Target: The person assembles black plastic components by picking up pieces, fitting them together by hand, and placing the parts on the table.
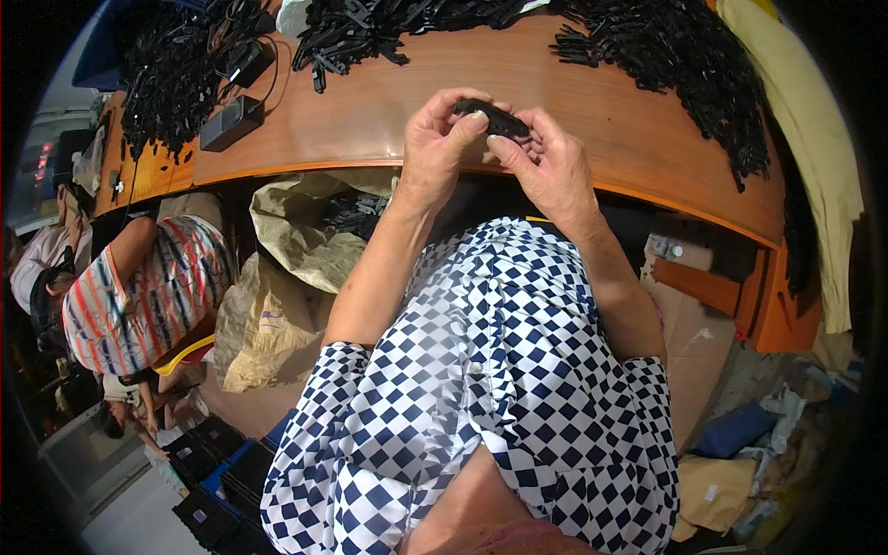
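We find the left hand and right hand both closed in a thumb-and-finger pinch on opposite ends of one black part, so neither hand lies nearer to it. We note its long axis running left to right between them, right end slightly lower, above the tabletop near its front edge. Beyond, we record a heap of black pieces along the right edge.

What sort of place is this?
Probably a small workshop: heaps of black parts lie on the wooden table, an open sack by it holds dark pieces, and one black part is in hand.
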